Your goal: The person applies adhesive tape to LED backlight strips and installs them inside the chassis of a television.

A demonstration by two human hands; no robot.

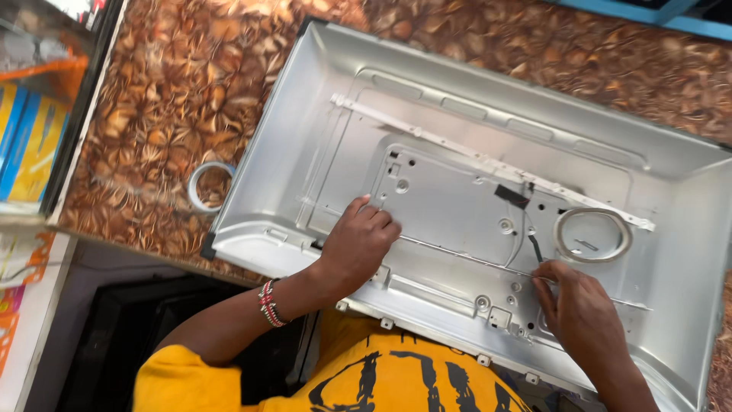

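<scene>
— Where are your hands sitting right now?

— I'm resting my left hand (pixel 358 240) in the lower middle of the frame, fingers curled together, knuckles up, fingertips pressing on the thin strip (pixel 457 255) that is running across the metal back panel (pixel 305 99). I'm not gripping anything with it, just pinning the strip down.

— And the right?

— My right hand (pixel 583 313) is sitting at the lower right of the frame. I'm pinching its fingertips together at the spot where a small black lead (pixel 536 248) is coming down to the strip. Whether I'm actually clamping the lead or only touching the strip there, I cannot tell; the tips are bunched too tightly.

— Which way is the strip lying?

— Its long axis is running from my left fingertips, mid-frame, down and to the right, passing under my right fingertips and on toward the right edge. So I'm holding it at two points, and the stretch between my hands is lying bare. The right hand is the nearer one to the lead.

— Anything else around?

— A second, wider strip (pixel 488 162) is lying roughly parallel above, toward the upper middle. A roll of tape (pixel 592 235) is sitting in the panel just above my right hand, and another tape ring (pixel 211 185) is lying on the patterned tabletop (pixel 152 91) at left.
</scene>
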